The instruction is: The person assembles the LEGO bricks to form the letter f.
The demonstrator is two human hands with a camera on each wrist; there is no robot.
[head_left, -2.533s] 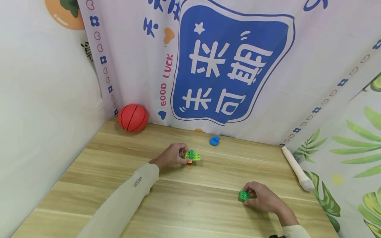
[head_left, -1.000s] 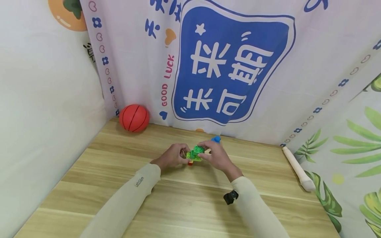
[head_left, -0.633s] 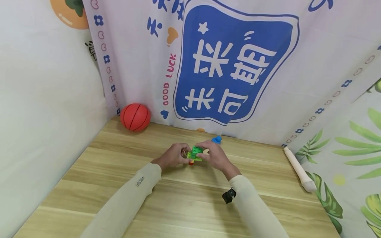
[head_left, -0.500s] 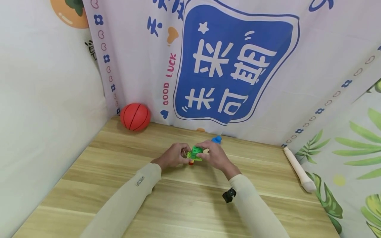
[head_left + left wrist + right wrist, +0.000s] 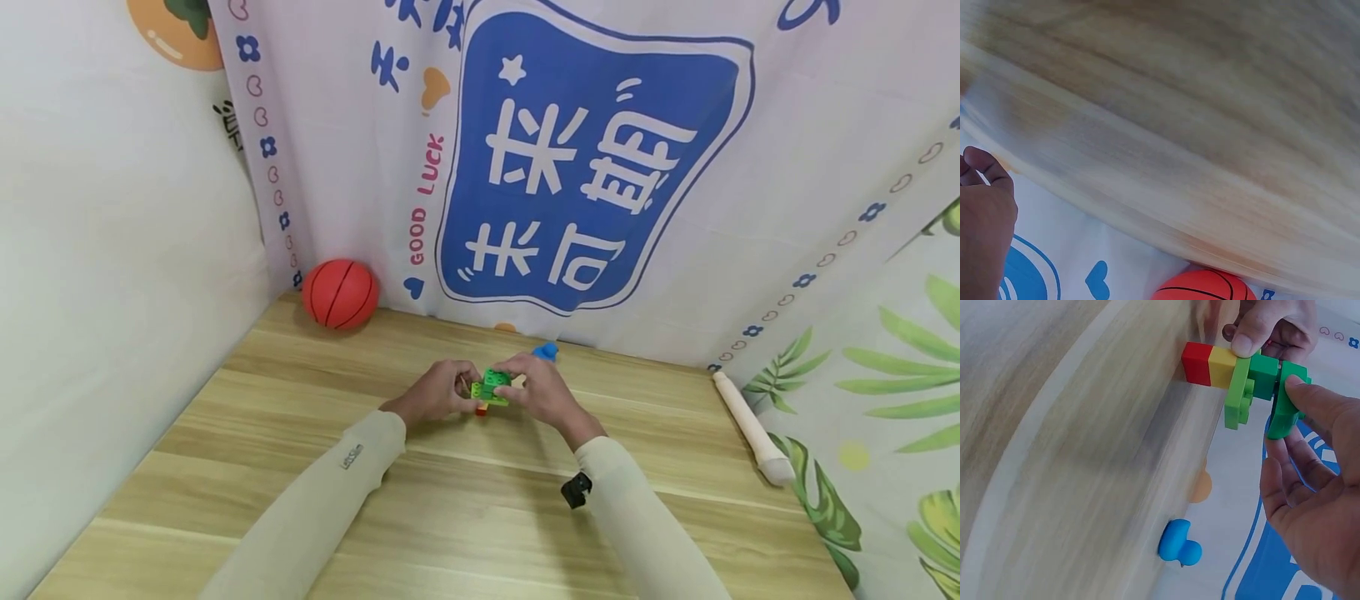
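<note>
In the right wrist view a stack of toy building bricks runs from a red brick (image 5: 1197,363) through a yellow brick (image 5: 1221,367) and a lime brick (image 5: 1237,394) to a small green brick (image 5: 1264,376). My left hand (image 5: 437,390) holds this stack, its thumb against the yellow and lime bricks. My right hand (image 5: 546,392) pinches a larger green brick (image 5: 1284,406) between thumb and fingers. That brick sits at the small green brick's studded end, slightly tilted, with a thin dark gap visible between them. The left wrist view shows only part of the left hand (image 5: 985,219).
A blue rubber duck (image 5: 547,352) stands just behind the right hand. Farther left, a red ball (image 5: 341,294) rests in the table's back corner. A pale stick-like object (image 5: 752,429) lies along the right edge of the wooden table (image 5: 480,517). Cloth hangs behind.
My right hand has carried the larger green brick from the table's right side, leftward and away from me, onto the stack. The left hand has stayed in place. Little differs over the last half second.
</note>
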